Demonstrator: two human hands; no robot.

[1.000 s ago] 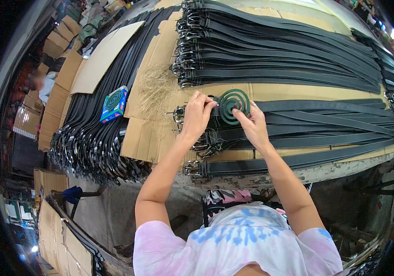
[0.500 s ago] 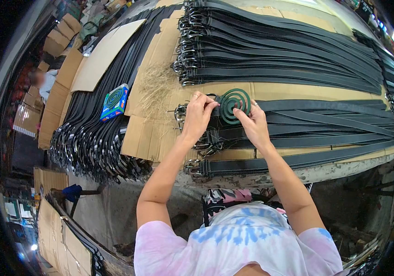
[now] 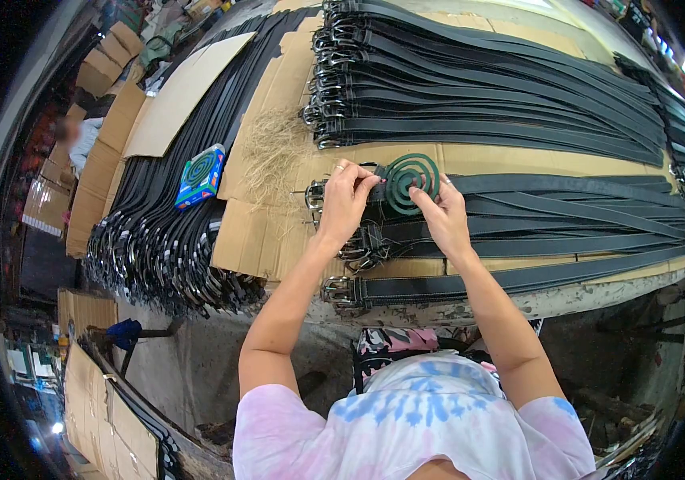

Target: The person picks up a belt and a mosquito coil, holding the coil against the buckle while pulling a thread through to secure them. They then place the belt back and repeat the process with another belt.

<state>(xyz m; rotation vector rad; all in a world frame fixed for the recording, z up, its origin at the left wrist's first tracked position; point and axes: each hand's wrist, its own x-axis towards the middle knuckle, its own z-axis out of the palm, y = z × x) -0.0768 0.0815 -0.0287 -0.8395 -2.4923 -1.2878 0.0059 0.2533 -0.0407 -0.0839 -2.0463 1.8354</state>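
A dark green spiral coil (image 3: 411, 181) is upright in my right hand (image 3: 444, 213), pinched between thumb and fingers. To its left, my left hand (image 3: 346, 197) has thumb and fingertips pressed together around something small and pinkish at the coil's left side, too small to name. Both hands are over black belts (image 3: 550, 214) with metal buckles, laid on cardboard. A blue box (image 3: 201, 176) with a green coil pictured on it rests on the bundle of belts at the left.
More black belts (image 3: 486, 88) fill the back of the table. Dry straw-like strands (image 3: 278, 152) lie on the cardboard (image 3: 250, 232). A cardboard sheet (image 3: 190, 96) covers part of the left belt bundle (image 3: 158, 248). Another person (image 3: 85, 144) is at the far left.
The coil and my right hand have shifted very slightly to the right. My left hand keeps its pinch in nearly the same place.
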